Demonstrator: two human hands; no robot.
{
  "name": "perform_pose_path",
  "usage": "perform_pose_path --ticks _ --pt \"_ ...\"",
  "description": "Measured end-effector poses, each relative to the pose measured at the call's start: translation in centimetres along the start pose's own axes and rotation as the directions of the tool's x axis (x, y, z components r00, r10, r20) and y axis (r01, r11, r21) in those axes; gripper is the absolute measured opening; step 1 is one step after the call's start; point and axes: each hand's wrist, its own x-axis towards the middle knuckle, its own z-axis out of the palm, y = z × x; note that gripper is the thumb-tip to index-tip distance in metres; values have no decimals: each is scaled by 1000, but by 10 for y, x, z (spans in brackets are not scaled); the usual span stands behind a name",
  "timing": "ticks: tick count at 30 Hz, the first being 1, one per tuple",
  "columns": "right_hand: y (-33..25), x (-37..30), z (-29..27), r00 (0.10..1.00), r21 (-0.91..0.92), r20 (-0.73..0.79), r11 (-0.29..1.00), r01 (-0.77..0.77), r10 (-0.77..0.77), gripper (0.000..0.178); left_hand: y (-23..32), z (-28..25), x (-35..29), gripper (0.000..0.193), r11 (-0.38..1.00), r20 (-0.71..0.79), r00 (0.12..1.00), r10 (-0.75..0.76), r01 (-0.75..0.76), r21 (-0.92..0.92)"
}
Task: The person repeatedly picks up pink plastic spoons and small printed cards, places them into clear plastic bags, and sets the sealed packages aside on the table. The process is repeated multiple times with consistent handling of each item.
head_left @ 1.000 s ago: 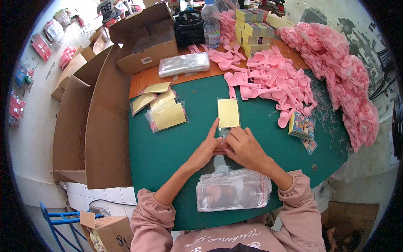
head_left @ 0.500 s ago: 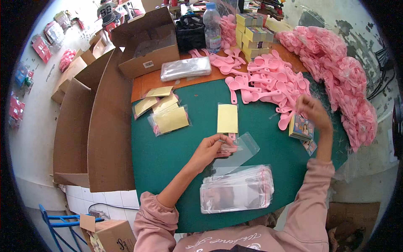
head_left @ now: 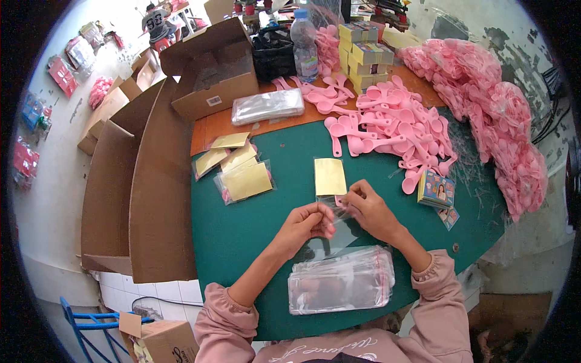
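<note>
My left hand (head_left: 307,225) is closed in a pinch on one side of a clear plastic bag (head_left: 346,233). Across from it, my right hand (head_left: 373,213) has thumb and finger pressed together at the bag's upper edge. Just beyond my fingertips lies a yellow card (head_left: 330,176) in a clear sleeve, with a bit of pink showing below it. A stack of clear bags (head_left: 339,284) rests on the green tabletop (head_left: 254,236) close to my body. Pink measuring spoons (head_left: 393,121) are heaped farther off, and a stack of printed cards (head_left: 436,189) sits to the right.
Several filled packets (head_left: 245,181) lie at left. Cardboard boxes (head_left: 160,199) stand along the table's left edge. At the back are a bundle of clear bags (head_left: 267,107), a water bottle (head_left: 304,48) and card stacks (head_left: 366,57). Bagged pink spoons (head_left: 502,115) line the right side.
My right hand has come from the card stack and spoon heap on the right to the clear bag beside my left hand. The left hand still pinches the bag.
</note>
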Motion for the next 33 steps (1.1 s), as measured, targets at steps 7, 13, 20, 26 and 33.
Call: perform_pose_path --ticks 7,13,20,26,33 --pt "12 -3 -5 976 267 -209 964 4 54 17 22 1 -8 24 932 -57 994 95 -68 355" --pt "20 -6 -3 991 515 -63 855 -68 117 16 7 7 -2 13 551 -73 943 325 -126 825" --pt "13 -5 1 905 807 284 431 -404 316 15 -5 5 0 14 649 -218 918 332 -55 759" --pt "15 -6 12 898 782 147 506 -362 416 14 -7 11 4 15 679 -281 901 330 -20 734" --pt "7 0 11 870 721 66 579 -380 489 11 -7 14 5 16 781 -373 881 291 6 624"
